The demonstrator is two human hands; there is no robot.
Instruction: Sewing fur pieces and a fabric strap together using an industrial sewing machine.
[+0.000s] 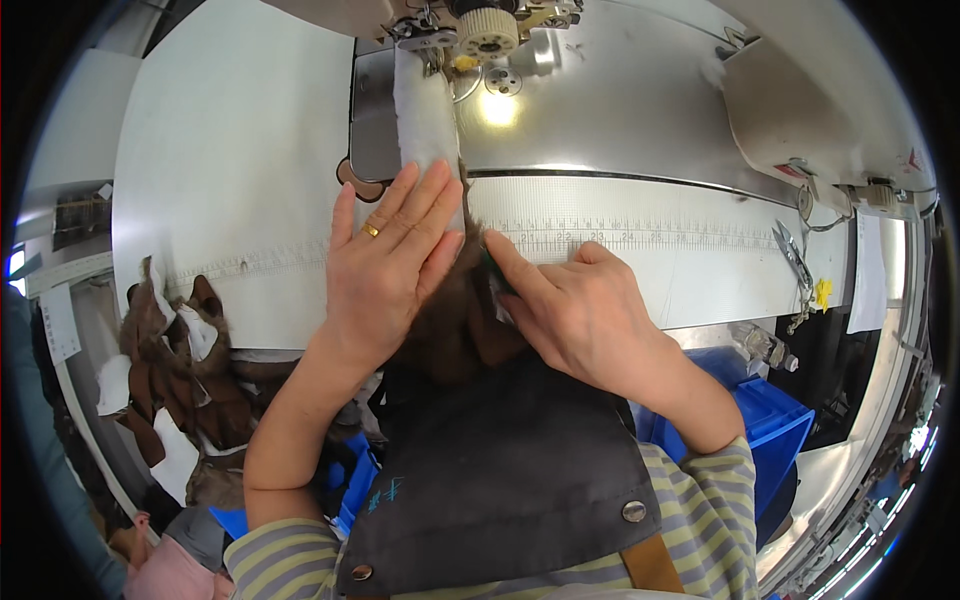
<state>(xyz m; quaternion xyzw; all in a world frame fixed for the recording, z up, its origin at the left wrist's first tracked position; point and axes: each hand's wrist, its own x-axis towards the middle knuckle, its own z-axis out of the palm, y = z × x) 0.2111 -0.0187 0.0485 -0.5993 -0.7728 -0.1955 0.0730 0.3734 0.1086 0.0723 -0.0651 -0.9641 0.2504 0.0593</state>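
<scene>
A white padded strip [427, 110] runs from under the sewing machine head [485, 30] toward me, along brown fur material [450, 335] that hangs over the table's front edge. My left hand [385, 265] lies on the strip's near part with fingers stretched out, a ring on one. My right hand [575, 315] is beside it at the fur's right edge, index finger pointing forward, the other fingers curled round a small green object [491, 263], mostly hidden, perhaps a tool.
Brown fur and white pieces [180, 380] lie at the left. Scissors [790, 250] are at the table's right, below the machine arm [790, 100]. A blue bin [780, 420] and plastic bottle [762, 345] are at lower right; part of another person [170, 565] shows at lower left.
</scene>
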